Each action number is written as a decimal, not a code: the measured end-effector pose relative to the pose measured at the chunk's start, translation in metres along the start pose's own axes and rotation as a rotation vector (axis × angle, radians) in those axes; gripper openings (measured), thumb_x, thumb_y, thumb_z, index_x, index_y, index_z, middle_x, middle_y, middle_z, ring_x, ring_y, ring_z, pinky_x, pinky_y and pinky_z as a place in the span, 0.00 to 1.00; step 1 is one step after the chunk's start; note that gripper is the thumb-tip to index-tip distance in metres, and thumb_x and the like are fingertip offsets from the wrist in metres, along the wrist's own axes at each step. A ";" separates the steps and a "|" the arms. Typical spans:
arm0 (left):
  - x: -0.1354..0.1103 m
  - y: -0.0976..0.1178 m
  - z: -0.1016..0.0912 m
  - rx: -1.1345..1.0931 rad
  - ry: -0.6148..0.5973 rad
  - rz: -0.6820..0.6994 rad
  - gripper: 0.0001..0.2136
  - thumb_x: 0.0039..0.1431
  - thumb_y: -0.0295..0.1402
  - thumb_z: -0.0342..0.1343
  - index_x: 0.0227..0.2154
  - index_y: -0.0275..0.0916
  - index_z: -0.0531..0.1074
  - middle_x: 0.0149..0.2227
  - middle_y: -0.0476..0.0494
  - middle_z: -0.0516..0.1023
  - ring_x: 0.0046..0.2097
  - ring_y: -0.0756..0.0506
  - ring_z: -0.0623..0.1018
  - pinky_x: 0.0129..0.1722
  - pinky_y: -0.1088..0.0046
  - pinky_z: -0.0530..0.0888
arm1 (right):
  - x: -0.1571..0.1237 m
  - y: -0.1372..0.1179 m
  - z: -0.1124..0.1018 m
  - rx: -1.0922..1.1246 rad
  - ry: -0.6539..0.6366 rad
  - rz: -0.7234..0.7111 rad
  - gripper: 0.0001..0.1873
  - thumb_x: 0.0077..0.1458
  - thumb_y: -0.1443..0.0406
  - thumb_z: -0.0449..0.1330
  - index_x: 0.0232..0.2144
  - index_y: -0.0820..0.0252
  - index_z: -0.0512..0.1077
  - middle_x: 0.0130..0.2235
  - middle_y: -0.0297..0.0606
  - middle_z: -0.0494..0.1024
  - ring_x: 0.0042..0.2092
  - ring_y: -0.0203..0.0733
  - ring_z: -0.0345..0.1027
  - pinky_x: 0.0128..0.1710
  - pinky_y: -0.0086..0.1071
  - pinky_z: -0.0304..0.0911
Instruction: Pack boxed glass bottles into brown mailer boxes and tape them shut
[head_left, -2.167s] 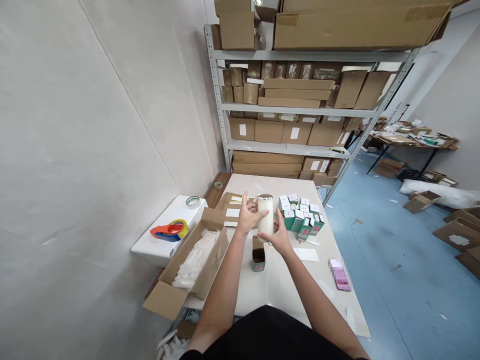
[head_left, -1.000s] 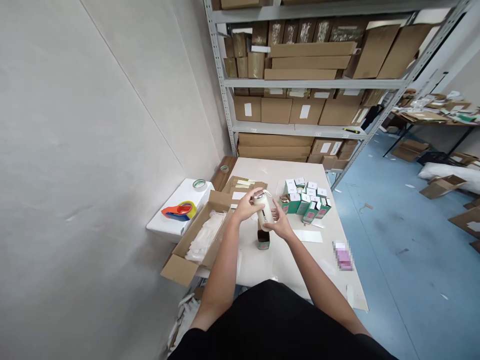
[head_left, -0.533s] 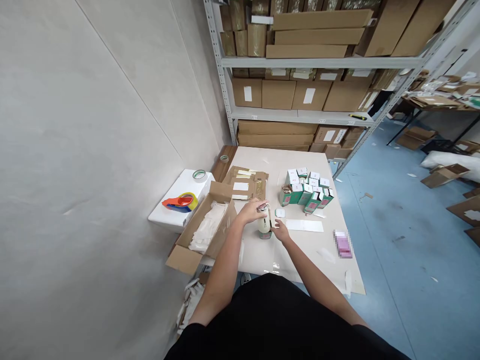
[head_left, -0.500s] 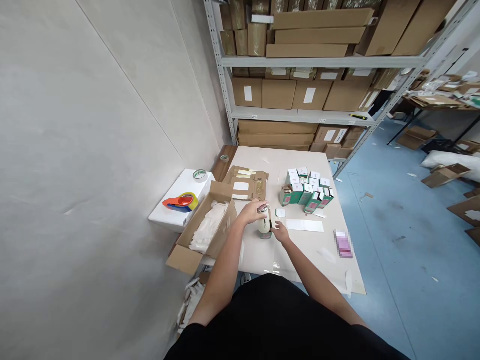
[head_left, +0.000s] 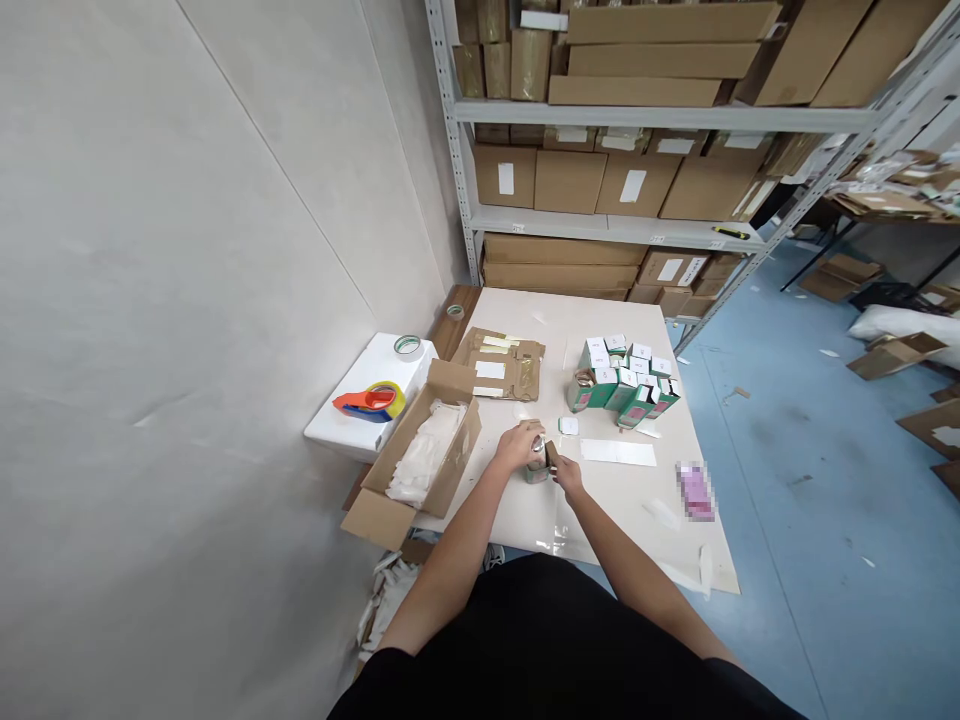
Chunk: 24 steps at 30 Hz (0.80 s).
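The left hand (head_left: 519, 443) is curling over the silver cap of a pale bottle (head_left: 537, 446), fingers clasping it from above and from the left. The bottle is sitting mostly sunk in a small green box (head_left: 535, 472), which is standing upright in the near half of the tabletop (head_left: 600, 505), closer to its left edge. The right hand (head_left: 568, 472) is touching the box's right side with its fingertips; whether they are gripping it is too small to tell. A white slip (head_left: 619, 452) is lying just beyond the right hand.

Probably a stockroom: carton-laden metal shelving (head_left: 600, 115), packing table (head_left: 600, 500).
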<state>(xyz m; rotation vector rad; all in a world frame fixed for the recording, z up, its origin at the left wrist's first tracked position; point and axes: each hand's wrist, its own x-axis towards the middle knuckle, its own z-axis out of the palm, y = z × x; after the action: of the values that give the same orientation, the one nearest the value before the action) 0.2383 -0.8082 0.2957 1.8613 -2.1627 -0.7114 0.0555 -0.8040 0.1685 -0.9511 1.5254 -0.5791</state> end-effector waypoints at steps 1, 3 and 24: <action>0.003 0.000 0.007 0.039 -0.026 0.000 0.30 0.47 0.41 0.74 0.55 0.48 0.76 0.54 0.42 0.74 0.55 0.37 0.75 0.56 0.62 0.72 | -0.001 0.001 0.002 0.038 0.004 0.027 0.16 0.55 0.52 0.59 0.34 0.56 0.78 0.40 0.41 0.84 0.38 0.44 0.79 0.32 0.30 0.69; 0.008 -0.001 0.021 0.082 -0.076 -0.005 0.27 0.48 0.43 0.73 0.52 0.47 0.77 0.54 0.40 0.74 0.59 0.34 0.72 0.58 0.59 0.71 | -0.003 0.002 0.004 0.104 0.022 0.047 0.16 0.54 0.51 0.60 0.32 0.57 0.77 0.40 0.42 0.84 0.40 0.45 0.80 0.33 0.29 0.69; 0.001 -0.045 0.069 -0.116 -0.138 -0.021 0.18 0.60 0.39 0.64 0.53 0.49 0.78 0.76 0.43 0.48 0.75 0.23 0.46 0.66 0.40 0.61 | -0.027 0.000 0.031 0.095 0.152 -0.041 0.33 0.54 0.40 0.57 0.42 0.60 0.80 0.43 0.44 0.84 0.46 0.50 0.79 0.43 0.36 0.73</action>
<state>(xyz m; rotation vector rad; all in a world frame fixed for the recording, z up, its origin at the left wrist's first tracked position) 0.2467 -0.7981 0.2145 1.8281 -2.1350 -0.9749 0.0851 -0.7769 0.1781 -0.8838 1.6010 -0.7612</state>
